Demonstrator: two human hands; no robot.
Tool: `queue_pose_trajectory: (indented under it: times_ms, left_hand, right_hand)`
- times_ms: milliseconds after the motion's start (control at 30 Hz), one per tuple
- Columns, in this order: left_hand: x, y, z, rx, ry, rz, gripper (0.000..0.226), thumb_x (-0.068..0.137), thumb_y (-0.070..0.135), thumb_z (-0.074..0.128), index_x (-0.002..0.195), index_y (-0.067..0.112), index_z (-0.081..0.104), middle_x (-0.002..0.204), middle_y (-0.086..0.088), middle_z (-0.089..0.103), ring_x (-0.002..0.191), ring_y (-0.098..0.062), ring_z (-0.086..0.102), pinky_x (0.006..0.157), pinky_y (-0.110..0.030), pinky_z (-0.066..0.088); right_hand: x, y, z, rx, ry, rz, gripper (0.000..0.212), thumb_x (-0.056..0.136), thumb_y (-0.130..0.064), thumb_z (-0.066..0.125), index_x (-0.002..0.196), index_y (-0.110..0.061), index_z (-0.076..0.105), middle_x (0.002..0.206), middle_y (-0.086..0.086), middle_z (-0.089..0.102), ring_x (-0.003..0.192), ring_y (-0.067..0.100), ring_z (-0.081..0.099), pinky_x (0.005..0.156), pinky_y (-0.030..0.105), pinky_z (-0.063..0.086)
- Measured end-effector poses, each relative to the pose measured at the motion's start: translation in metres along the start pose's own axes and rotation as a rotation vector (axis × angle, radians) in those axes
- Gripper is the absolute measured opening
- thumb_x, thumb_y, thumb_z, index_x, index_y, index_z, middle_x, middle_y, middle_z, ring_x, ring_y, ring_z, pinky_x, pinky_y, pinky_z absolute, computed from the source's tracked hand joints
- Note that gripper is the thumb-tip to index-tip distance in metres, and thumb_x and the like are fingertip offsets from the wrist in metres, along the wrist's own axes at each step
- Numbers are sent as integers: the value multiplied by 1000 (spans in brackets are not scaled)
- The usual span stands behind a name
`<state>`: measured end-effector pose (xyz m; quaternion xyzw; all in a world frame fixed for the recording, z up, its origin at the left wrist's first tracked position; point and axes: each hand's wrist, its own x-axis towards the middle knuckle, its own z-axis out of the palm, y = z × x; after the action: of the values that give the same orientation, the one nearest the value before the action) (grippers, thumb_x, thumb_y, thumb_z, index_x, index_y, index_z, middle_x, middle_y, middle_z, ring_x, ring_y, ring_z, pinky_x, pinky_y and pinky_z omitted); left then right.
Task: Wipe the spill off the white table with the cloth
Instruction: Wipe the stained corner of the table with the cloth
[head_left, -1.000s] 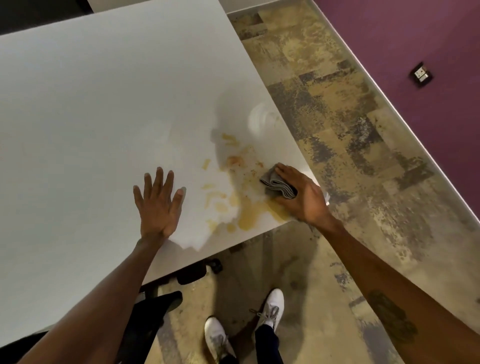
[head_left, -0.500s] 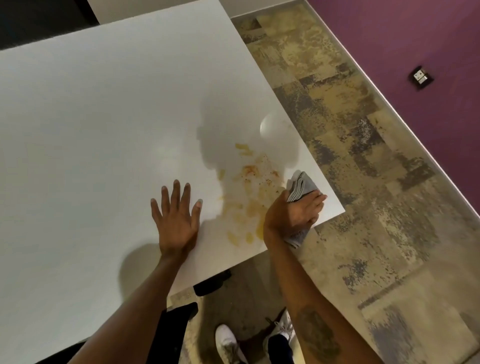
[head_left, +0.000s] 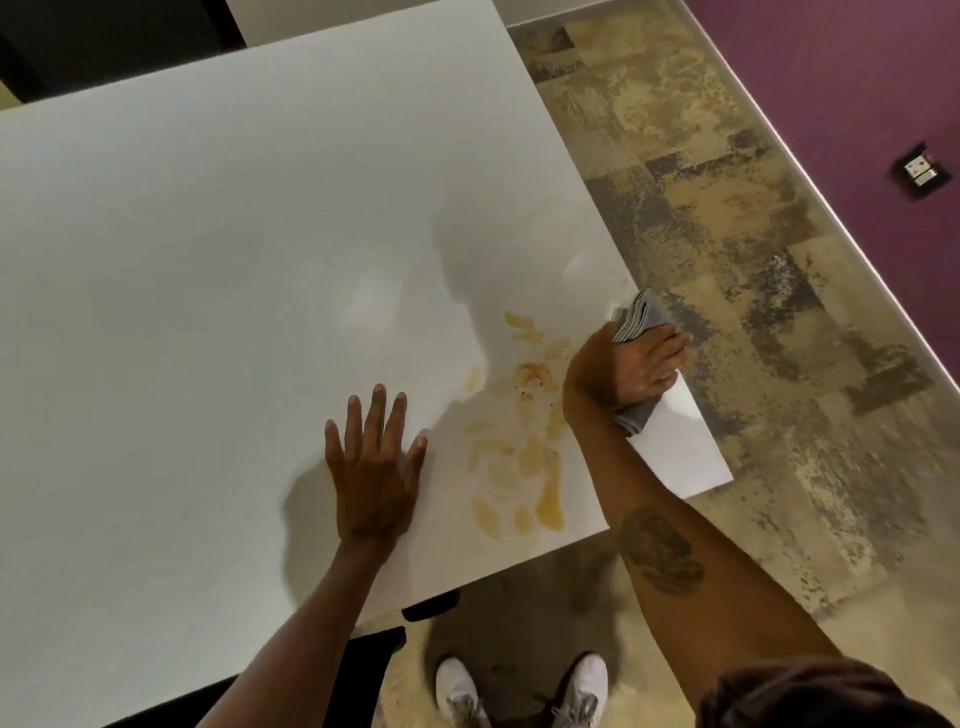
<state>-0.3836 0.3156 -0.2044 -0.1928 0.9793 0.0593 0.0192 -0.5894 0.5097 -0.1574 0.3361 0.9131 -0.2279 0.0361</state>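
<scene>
White table (head_left: 208, 260) fills left of frame, orange spill (head_left: 524, 441) lower centre. Left hand (head_left: 374, 467) flat, fingers spread. Right hand (head_left: 623, 364) grips grey cloth (head_left: 641, 319) at right edge. Mottled floor (head_left: 727, 234), purple wall (head_left: 857, 78) upper right.

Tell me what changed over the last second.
The right hand turned over, from pressing the cloth flat on the spill to a closed grip on it near the table's right edge. The left hand stayed flat, and the spill is mostly unwiped.
</scene>
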Motion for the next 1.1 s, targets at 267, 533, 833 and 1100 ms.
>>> queue_pose_trajectory:
  times_ms: [267,533,833,1100]
  left_hand:
    - [-2,-1,3,-73,27,7,69,102,60,24,159,22,33,170,-4,22,159,-31,15,125,-58,16]
    - [-1,-5,10,-71,38,10,67,104,58,23,160,24,31,171,-2,19,160,-29,12,126,-58,15]
    - [-2,2,6,-79,78,-16,56,107,45,31,156,21,42,166,-6,33,156,-34,26,123,-60,21]
    - [-4,4,2,-225,41,-69,59,105,47,22,157,25,39,168,1,26,159,-24,14,127,-55,9]
  right_hand:
    - [41,-26,27,10,88,-284,68,98,-45,39,153,-6,30,162,14,26,150,27,23,121,43,17]
    - [79,-54,39,81,-9,-598,76,94,-54,50,150,-6,36,160,14,31,150,28,26,123,46,19]
    - [92,-55,33,77,-219,-893,74,91,-53,59,149,-11,40,158,10,37,144,27,37,119,48,28]
    - [65,-16,13,67,-426,-1116,77,84,-40,74,148,-11,43,155,9,43,141,28,41,118,40,32]
